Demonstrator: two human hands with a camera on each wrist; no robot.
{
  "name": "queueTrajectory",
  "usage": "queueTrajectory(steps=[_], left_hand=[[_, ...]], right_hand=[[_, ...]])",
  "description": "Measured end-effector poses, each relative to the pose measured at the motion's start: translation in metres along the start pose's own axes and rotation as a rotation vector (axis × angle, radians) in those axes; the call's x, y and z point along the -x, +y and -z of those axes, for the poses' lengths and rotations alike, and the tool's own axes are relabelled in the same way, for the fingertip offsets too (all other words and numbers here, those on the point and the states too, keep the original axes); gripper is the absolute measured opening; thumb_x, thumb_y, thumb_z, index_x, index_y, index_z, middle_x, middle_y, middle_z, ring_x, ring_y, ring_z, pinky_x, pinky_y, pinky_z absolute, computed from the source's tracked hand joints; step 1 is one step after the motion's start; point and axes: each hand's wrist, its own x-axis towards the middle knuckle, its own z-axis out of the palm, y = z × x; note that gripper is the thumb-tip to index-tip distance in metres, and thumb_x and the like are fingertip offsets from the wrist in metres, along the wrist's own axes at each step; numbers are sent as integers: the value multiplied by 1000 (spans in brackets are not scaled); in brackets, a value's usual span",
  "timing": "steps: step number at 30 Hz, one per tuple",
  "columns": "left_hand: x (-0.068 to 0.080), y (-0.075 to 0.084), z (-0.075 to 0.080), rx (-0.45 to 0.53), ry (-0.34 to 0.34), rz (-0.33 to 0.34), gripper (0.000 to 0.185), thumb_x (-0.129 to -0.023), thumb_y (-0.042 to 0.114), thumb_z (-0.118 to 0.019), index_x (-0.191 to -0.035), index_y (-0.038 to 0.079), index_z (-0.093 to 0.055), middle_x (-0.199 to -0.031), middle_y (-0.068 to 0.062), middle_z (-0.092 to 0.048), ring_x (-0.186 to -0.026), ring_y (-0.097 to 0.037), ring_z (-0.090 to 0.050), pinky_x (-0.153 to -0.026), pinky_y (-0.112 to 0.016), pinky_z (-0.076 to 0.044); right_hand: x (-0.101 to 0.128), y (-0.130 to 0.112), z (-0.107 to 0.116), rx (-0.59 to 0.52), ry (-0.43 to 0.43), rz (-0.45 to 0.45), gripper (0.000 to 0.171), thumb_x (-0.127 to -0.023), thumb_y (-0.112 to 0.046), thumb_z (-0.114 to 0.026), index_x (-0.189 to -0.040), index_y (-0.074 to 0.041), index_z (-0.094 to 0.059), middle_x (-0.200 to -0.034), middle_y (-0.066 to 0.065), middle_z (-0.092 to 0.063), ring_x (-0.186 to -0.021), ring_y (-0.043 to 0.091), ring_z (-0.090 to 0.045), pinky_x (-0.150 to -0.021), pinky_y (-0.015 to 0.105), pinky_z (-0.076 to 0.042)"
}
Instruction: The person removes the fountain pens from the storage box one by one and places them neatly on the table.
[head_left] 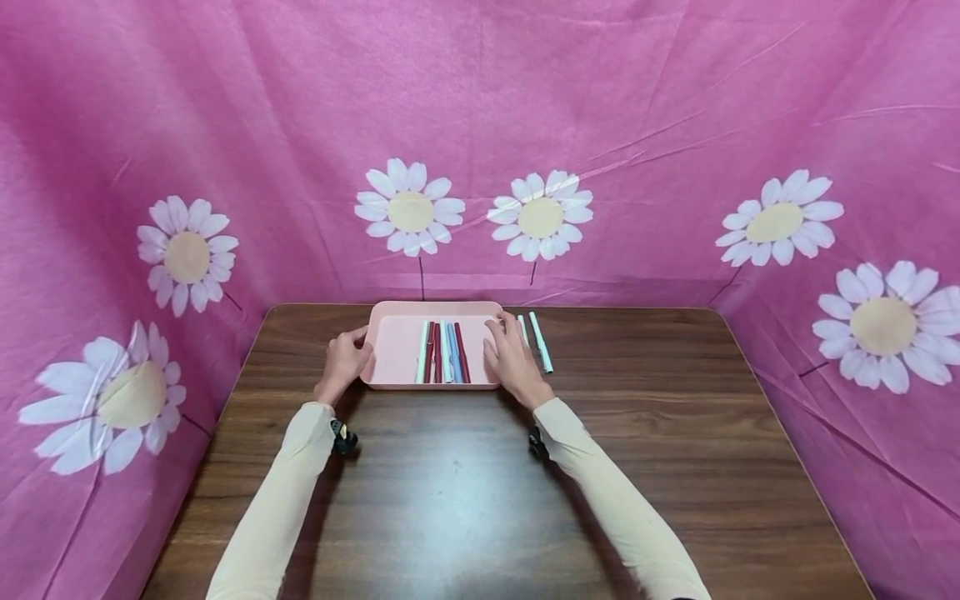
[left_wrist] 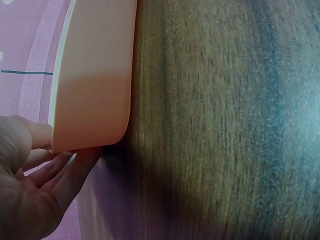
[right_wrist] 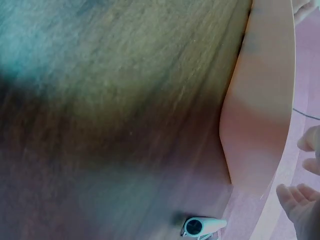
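Observation:
A shallow pink tray [head_left: 392,350] lies at the far side of the table. Inside it several slim pens lie side by side: dark red pens [head_left: 462,353], a blue pen [head_left: 453,353] and pale mint pens [head_left: 422,353]. My left hand [head_left: 345,360] pinches the tray's left end; in the left wrist view its thumb is at the rim and its fingers lie against the outer wall [left_wrist: 92,110]. Over the tray's right end hovers my right hand [head_left: 516,357], fingers loosely bent. In the right wrist view a gap shows between those fingers [right_wrist: 289,200] and the tray wall [right_wrist: 260,110].
Two mint pens lie on the wooden table [head_left: 637,467] just right of the tray, one pen [head_left: 541,342] in full view and the other partly behind my right hand. A pink curtain [head_left: 480,100] with printed daisies hangs around the table's back and sides.

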Motion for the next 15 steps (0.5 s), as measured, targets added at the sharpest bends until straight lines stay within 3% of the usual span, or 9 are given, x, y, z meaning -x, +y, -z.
queueTrajectory(steps=[4,10,15], left_hand=[[-1,0,-1,4,7,-7,46,-95,6,-57,-140,-1,-64,-135,-29,-62,-112,-49,-63,-101,-60,-48],[-1,0,0,13,3,-12,46,-95,7,-57,-140,-1,-63,-135,-30,-62,-112,-50,-62,-101,-61,-48],[0,-2,1,27,6,-1,46,-95,7,-58,-140,1,-64,-135,-30,-62,-113,-51,-62,-101,-60,-48]], right_hand=[[2,-4,-1,12,-34,3,34,-100,-7,-64,-132,5,-63,-139,30,-53,-122,42,-57,-100,51,-54],[0,-12,-8,37,7,47,30,-98,-8,-68,-124,7,-65,-127,25,-61,-114,41,-62,-99,51,-54],[-1,-18,-16,113,-52,60,31,-98,-12,-70,-124,2,-69,-128,23,-64,-119,39,-61,-99,56,-51]])
